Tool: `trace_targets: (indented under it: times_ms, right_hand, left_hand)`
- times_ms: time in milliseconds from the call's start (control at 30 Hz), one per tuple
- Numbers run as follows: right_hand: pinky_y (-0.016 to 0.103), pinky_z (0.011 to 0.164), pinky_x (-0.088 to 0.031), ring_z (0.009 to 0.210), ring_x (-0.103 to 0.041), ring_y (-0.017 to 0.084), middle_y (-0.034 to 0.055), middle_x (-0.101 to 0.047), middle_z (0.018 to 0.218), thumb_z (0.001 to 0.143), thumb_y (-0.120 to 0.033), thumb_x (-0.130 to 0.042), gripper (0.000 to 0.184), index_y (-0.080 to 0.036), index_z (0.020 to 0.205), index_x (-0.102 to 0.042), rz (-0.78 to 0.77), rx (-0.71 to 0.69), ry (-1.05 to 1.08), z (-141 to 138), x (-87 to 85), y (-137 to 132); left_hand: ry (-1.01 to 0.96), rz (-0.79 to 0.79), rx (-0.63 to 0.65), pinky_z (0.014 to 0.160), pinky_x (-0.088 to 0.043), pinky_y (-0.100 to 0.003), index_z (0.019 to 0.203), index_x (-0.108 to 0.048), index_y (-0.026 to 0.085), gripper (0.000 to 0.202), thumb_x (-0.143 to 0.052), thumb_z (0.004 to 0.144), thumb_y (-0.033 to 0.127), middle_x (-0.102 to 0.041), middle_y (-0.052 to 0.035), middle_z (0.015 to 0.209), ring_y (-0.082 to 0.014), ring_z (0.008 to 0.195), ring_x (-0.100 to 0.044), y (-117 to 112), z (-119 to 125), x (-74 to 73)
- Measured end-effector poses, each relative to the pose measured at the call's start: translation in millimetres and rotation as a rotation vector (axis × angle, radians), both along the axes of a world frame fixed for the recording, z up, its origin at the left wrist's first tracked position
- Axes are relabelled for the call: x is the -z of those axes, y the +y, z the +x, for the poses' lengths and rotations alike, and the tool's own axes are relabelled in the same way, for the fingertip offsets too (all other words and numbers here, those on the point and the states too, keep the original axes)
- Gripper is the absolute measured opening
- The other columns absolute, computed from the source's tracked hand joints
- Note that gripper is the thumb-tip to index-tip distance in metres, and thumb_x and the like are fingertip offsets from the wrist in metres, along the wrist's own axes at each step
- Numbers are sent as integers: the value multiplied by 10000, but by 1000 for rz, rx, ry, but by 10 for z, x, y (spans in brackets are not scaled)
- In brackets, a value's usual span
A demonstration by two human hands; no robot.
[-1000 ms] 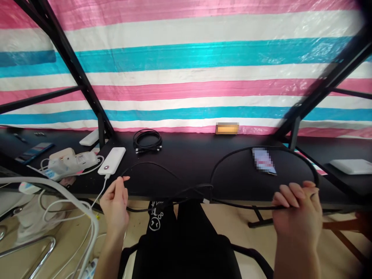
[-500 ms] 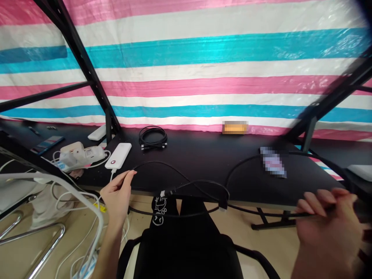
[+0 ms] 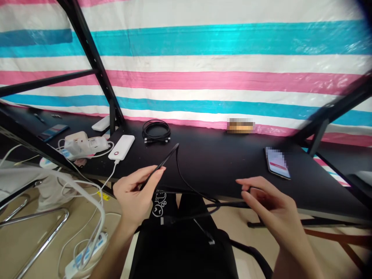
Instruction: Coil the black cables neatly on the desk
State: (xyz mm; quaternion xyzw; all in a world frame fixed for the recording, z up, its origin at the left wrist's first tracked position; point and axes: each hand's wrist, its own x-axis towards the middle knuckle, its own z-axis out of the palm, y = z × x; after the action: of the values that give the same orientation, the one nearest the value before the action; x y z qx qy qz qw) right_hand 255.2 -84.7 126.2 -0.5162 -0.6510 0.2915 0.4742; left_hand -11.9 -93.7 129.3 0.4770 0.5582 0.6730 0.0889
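My left hand point(image 3: 136, 193) is closed around a black cable point(image 3: 165, 159), pinching it between thumb and fingers. A bent stretch of the cable sticks up past the fingertips, then runs down toward my lap. My right hand point(image 3: 270, 205) is curled at the cable's other side, over the desk's front edge. Its thumb and index fingertips are slightly apart, and the cable runs in beneath the thumb, where the grip is partly hidden. Two light-coloured plugs, a left plug point(image 3: 162, 221) and a lower plug point(image 3: 212, 242), hang over my lap, blurred.
On the black desk point(image 3: 209, 155) lie a coiled black cable point(image 3: 157, 131), a white power bank point(image 3: 122, 147) with a white lead, and a phone point(image 3: 277, 163). A blurred orange object point(image 3: 240, 126) sits at the back. Power strips, white cords and black frame posts are at the left.
My hands have come closer together, the right moving far inward. The cable, earlier stretched wide in loops, is now bunched between them, with a bent part standing up at my left hand.
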Motion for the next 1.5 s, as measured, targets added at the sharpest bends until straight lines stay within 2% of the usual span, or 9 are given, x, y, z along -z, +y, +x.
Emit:
trace_targets:
  times_ms: [133,267,500,567,767,933,1133,1367,1500]
  right_hand:
    - [215,399,-332,479,-456,103,18,-568,584,769,-347,-647,154,-215,759,-727,-18,-168,-122,-124,-94,-38]
    - [213,431,-364,504,-508,111,16,-610,575,791,-352,-631,175,-221,819,-743,-177,-360,-206,-267,-90,-43]
    - [203,432,-381,527,-581,119,14,-660,580,809,-298,-608,157,-227,817,-747,-328,-564,-200,-349,-30,-78]
    - [204,443,-390,535,-568,113,16,-659,624,773,-301,-649,123,-234,806,-748,-278,-539,-178,-364,-46,-90]
    - [219,436,-333,467,-414,78,-5,-549,562,755,-313,-674,114,-223,739,-742,-100,-355,16,-347,29,29]
    - [196,413,-260,451,-308,48,-31,-466,545,726,-418,-694,228,-190,731,-694,-13,124,513,-213,242,243]
    - [156,354,-124,441,-110,33,-96,-198,555,724,-419,-710,270,-165,783,-639,-23,347,1032,-72,267,362]
    - [135,336,-142,440,-83,50,-93,-177,579,783,-389,-657,225,-184,868,-620,31,449,1103,152,341,351]
    - [145,327,-135,436,-85,54,-91,-170,575,789,-390,-646,222,-180,860,-629,41,455,1040,189,313,326]
  left_hand:
    - [-90,129,-7,373,-408,-197,728,-729,173,80,-720,675,232,-563,51,424,-56,323,-431,-13,22,-56]
    - [-243,216,139,313,-221,-180,790,-729,174,104,-663,755,246,-379,93,332,-24,276,-260,-49,79,-151]
    - [-346,275,164,343,-166,-200,669,-670,138,224,-605,822,287,-308,87,323,-18,287,-214,-13,-13,-198]
    - [-337,259,208,355,-189,-199,647,-656,141,270,-576,843,308,-301,84,330,-20,298,-214,23,-17,-166]
    - [-259,70,378,325,-167,-182,935,-714,162,210,-565,846,280,-339,83,347,-30,291,-254,122,118,-1]
    - [-46,-168,436,357,-261,-180,953,-722,168,226,-574,834,291,-401,66,387,-44,341,-327,233,138,127]
    - [26,-363,492,406,-299,-190,951,-699,152,271,-566,826,352,-429,57,443,-56,394,-349,343,137,233]
    - [-19,-501,433,414,-258,-187,630,-540,159,360,-497,859,433,-354,63,406,-58,397,-313,369,-16,326]
    - [-115,-381,288,408,-228,-198,564,-388,174,416,-460,883,430,-351,50,458,-65,426,-298,334,-45,335]
